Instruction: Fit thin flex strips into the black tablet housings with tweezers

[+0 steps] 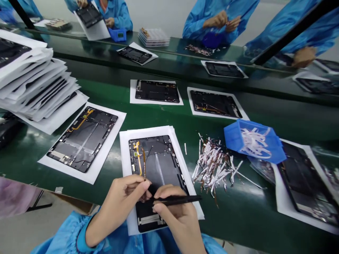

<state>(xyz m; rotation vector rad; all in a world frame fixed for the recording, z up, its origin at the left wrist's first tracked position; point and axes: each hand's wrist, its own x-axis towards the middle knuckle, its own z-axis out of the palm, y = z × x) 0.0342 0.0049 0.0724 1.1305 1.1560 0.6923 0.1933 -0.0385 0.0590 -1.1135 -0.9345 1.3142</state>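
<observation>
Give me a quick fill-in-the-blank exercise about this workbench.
The right hand holds black ____.
The tipped bin is ____.
Loose white strips lie on the bench to the ____ of the black panel.

Answers: tweezers; blue; right.

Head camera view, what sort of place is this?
Probably an electronics assembly line: black tablet panels on white sheets along a green workbench, co-workers in blue smocks, and a right hand using black tweezers.
</observation>
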